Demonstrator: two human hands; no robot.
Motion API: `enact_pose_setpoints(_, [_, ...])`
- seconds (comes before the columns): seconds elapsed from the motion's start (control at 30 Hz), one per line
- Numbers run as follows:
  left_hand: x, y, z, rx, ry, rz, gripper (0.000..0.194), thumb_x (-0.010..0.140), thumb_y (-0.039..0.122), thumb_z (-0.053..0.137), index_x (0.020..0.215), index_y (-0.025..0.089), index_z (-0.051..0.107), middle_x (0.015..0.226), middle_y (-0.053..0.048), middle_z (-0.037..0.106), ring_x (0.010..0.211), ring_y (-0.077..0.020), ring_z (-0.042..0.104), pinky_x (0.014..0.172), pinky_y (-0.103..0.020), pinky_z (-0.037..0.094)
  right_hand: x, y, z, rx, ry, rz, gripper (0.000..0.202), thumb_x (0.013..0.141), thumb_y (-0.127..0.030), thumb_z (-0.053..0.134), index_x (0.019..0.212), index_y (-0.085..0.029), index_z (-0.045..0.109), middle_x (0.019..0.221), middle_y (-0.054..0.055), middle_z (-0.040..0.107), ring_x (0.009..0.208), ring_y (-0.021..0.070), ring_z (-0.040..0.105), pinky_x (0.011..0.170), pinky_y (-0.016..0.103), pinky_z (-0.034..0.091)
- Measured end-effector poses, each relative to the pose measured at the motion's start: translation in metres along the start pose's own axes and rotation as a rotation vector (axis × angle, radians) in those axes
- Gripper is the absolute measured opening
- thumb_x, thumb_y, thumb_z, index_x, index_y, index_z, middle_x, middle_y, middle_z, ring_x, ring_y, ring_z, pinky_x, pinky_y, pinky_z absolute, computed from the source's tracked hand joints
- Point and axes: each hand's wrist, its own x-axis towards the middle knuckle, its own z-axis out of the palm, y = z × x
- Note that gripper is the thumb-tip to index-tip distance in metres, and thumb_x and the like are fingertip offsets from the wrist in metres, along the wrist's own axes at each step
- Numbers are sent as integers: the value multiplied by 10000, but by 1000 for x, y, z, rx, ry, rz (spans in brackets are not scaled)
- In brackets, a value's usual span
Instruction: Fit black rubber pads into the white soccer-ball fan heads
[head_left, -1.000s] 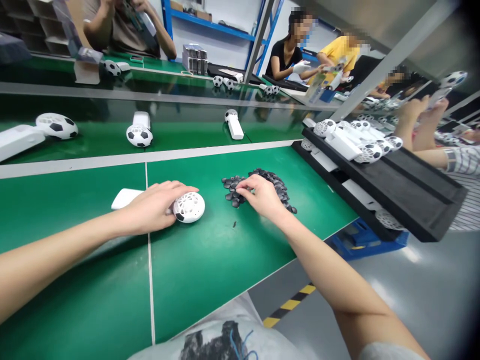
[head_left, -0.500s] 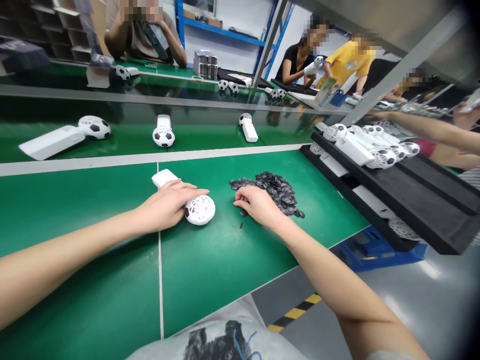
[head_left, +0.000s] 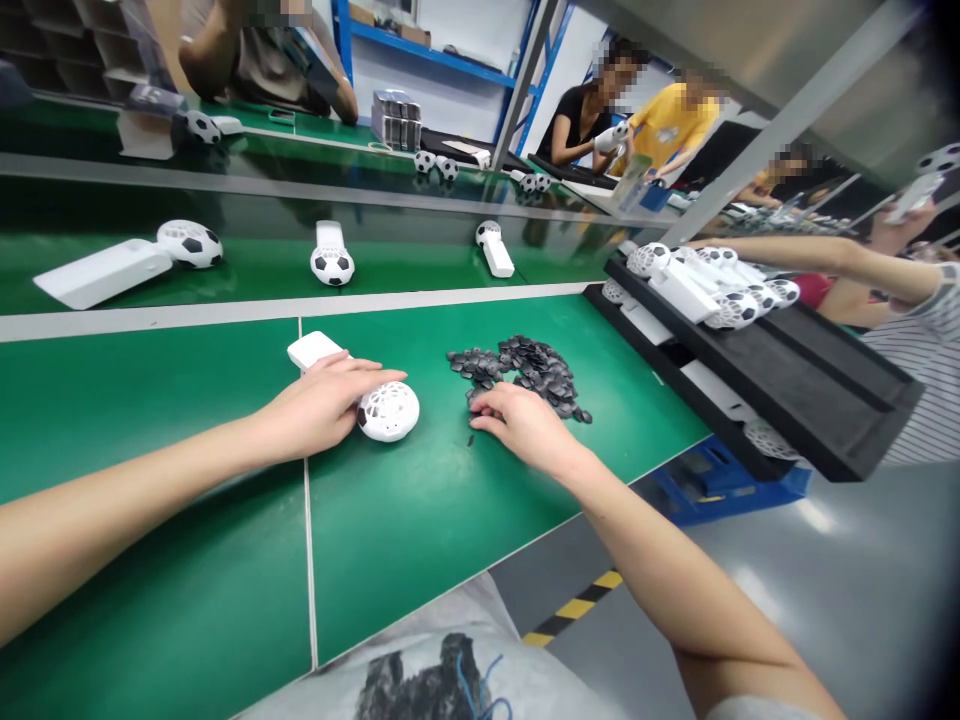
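My left hand (head_left: pixel 319 408) is closed over the neck of a white handheld fan with a football-patterned round head (head_left: pixel 388 412). The fan lies on the green tabletop, its white handle (head_left: pixel 315 350) showing beyond my fingers. At the near-left edge of a pile of small black pieces (head_left: pixel 544 370) is my right hand (head_left: pixel 521 425), fingers bent and thumb close to the forefinger. Whatever sits between those fingertips is too small or hidden to make out. One tiny black piece (head_left: pixel 471 440) lies apart, just below my right thumb.
Across the pale strip lie three similar fans (head_left: pixel 332 255) on the green belt. To the right, stacked black trays (head_left: pixel 817 370) hold several more fans, above a blue crate (head_left: pixel 712 480). Several people work around the line; one arm (head_left: pixel 810 255) reaches behind the trays.
The view has shifted slightly, so most things sit further left. My right hand has drawn a little toward me, and its thumb and forefinger look slightly more parted. My left hand stays on the fan.
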Motion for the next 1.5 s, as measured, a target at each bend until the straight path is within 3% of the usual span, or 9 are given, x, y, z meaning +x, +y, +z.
enact_pose_setpoints(0.23, [-6, 3, -2, -12, -49, -9, 619, 724, 62, 343, 1310, 251, 406, 1321, -23, 478, 1257, -228, 354, 1053, -447, 235, -1, -4, 2, 103, -47, 25, 66, 772, -179, 603, 828, -198, 574, 745, -5, 590, 653, 126, 544, 591, 250, 412])
enact_pose_setpoints(0.43, [-2, 8, -1, -37, -46, -35, 612, 719, 57, 356, 1302, 232, 416, 1318, -41, 482, 1225, -234, 389, 1039, -443, 247, -8, -31, 0, 239, 51, -249, 152, 861, -187, 496, 911, -216, 637, 869, 32, 621, 818, 146, 584, 765, 291, 463])
enact_pose_setpoints(0.57, [-1, 9, 0, -34, -52, -40, 631, 703, 60, 383, 1316, 211, 392, 1330, -65, 464, 1234, -232, 377, 1043, -438, 228, -8, -51, -2, 283, 108, -331, 127, 858, -205, 525, 882, -238, 645, 832, -2, 658, 806, 139, 605, 752, 271, 474])
enact_pose_setpoints(0.73, [-3, 10, 0, -96, -87, -17, 701, 714, 354, 581, 1347, 189, 330, 1349, -84, 437, 1286, -287, 293, 1070, -465, 161, -1, -61, 5, 220, 152, -436, 120, 850, -227, 545, 858, -226, 664, 864, 33, 629, 838, 170, 560, 771, 335, 452])
enact_pose_setpoints(0.9, [-2, 17, 1, -161, -34, -53, 761, 691, 627, 574, 1295, 194, 408, 1307, -100, 478, 1270, -333, 301, 1054, -510, 170, 9, -65, 15, 369, 192, -353, 33, 775, -211, 635, 743, -205, 634, 942, 36, 551, 970, 176, 511, 892, 360, 413])
enact_pose_setpoints(1.0, [-2, 21, 2, -185, 7, -67, 605, 741, 583, 549, 1207, 200, 495, 1235, -102, 528, 1234, -330, 343, 1027, -516, 222, 12, -63, 20, 480, 169, -318, 65, 768, -196, 630, 727, -199, 579, 1085, 38, 522, 1099, 176, 479, 980, 368, 360])
enact_pose_setpoints(1.13, [0, 25, 3, -217, 38, -106, 547, 728, 495, 601, 1176, 191, 523, 1186, -108, 538, 1152, -314, 409, 998, -519, 267, 15, -59, 29, 670, 74, -203, 255, 734, -231, 654, 936, -218, 500, 1266, 79, 466, 1192, 202, 443, 955, 384, 402])
enact_pose_setpoints(1.37, [0, 17, 1, -294, 24, -72, 594, 693, 492, 636, 1192, 192, 517, 1133, -101, 544, 1118, -299, 427, 1021, -514, 247, 24, -47, 29, 934, -28, -64, 371, 691, -278, 676, 994, -205, 474, 1144, 73, 562, 1018, 183, 570, 802, 322, 488])
enact_pose_setpoints(1.5, [-11, 15, 6, -244, -4, -79, 720, 668, 566, 630, 1277, 240, 425, 1364, -106, 380, 1292, -362, 213, 1041, -564, 176, 23, -7, 3, 718, 240, 29, 174, 772, -315, 589, 888, -188, 566, 919, 36, 606, 802, 138, 578, 742, 305, 478])
